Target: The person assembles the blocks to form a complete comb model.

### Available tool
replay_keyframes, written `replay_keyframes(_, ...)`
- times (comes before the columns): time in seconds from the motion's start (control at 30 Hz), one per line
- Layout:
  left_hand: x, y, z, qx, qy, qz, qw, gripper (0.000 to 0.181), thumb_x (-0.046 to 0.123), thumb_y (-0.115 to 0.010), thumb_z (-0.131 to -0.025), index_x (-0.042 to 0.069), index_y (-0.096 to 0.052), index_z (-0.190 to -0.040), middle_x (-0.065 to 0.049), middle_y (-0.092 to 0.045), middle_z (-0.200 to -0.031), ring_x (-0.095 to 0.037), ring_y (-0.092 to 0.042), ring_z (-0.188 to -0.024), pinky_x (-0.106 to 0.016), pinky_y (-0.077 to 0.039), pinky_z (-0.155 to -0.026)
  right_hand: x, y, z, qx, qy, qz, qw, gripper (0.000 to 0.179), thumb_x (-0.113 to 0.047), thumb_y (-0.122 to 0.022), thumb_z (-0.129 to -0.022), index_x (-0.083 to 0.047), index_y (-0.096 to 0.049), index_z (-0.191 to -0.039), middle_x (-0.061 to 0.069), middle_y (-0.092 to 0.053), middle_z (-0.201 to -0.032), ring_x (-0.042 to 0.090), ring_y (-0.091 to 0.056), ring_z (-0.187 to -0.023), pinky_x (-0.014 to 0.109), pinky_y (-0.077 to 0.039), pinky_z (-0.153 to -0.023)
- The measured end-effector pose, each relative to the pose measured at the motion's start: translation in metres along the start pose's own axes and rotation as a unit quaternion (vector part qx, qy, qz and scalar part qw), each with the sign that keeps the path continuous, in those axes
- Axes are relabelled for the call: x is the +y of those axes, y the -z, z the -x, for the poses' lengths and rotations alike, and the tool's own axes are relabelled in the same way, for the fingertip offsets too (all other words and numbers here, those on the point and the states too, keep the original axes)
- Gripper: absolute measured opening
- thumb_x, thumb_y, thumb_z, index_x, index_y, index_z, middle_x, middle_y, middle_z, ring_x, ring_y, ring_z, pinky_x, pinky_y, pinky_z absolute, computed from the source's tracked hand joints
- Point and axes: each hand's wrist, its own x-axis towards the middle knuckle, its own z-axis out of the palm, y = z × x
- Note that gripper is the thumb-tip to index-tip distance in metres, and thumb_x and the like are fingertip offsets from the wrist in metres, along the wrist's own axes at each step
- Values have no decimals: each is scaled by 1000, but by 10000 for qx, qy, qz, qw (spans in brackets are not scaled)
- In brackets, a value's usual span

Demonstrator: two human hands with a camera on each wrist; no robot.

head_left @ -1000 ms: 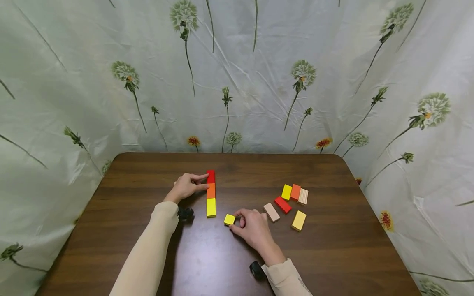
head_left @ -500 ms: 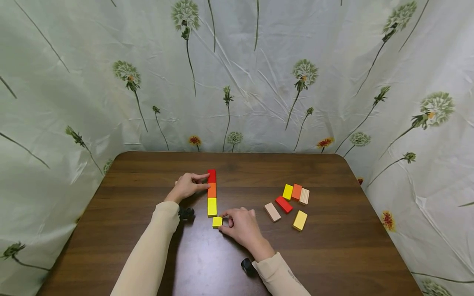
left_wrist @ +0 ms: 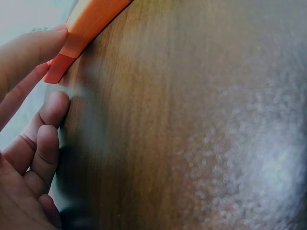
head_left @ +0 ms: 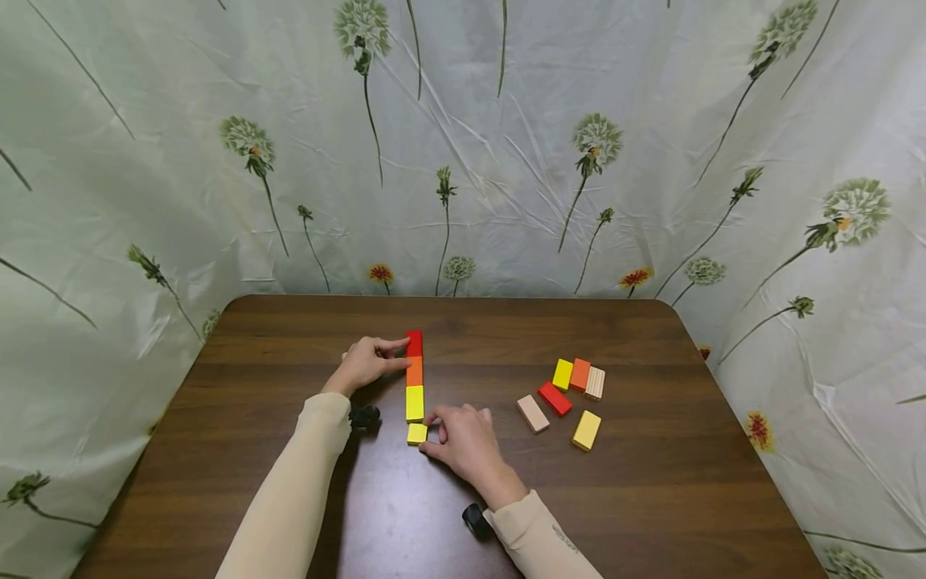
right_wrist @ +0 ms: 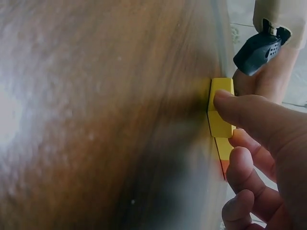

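Yellow block (head_left: 416,435) sits at the near end of the row (head_left: 415,404), whether quite touching I cannot tell. The right hand (head_left: 469,449) has it pinched; the left hand (head_left: 369,363) lays extended fingers along the row's far end. The step looks like lengthening the row; next calls for squaring the block, then release. Loose blocks (head_left: 555,400) lie rightward on the bench (head_left: 651,507).

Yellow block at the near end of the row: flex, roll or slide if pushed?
Probably stiff: the near yellow block has straight edges and shows no bend in the right hand's grip. Likely slides rather than rolls, since its faces look flat. Pushed away from the person, it may nudge the next yellow block, just beyond.
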Motion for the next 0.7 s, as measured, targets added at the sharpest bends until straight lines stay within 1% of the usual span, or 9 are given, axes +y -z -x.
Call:
replay_keyframes(0.2, -1, 0, -2, 26, -9, -39, 10000, 59, 43, -85, -93, 24, -69, -146, 0, -64, -84, -20, -53, -82, -44, -23, -82, -2, -2, -2, 176, 120, 102, 9997, 26, -32, -95, -83, -22, -79, -100, -16, -49, -63, 3, -41, -67, 31, -28, -76)
replay_keyframes(0.43, 0, 0, -1, 14, -36, -57, 10000, 58, 43, -85, -93, 24, -69, -146, 0, -64, -84, -21, -54, -82, -43, -23, -82, -2, -4, -3, 286, 144, 180, 9993, 26, -32, -95, -83, -23, -79, -100, -15, -50, -63, 2, -42, -66, 30, -30, -76)
replay_keyframes(0.7, -2, 0, -3, -13, -39, 52, 10000, 58, 42, -85, -92, 24, -69, -145, 2, -64, -82, -19, -53, -79, -44, -23, -83, -1, -5, -3, 483, 268, 330, 9979, 25, -31, -96, -81, -24, -78, -98, -16, -53, -63, 2, -42, -66, 28, -28, -74)
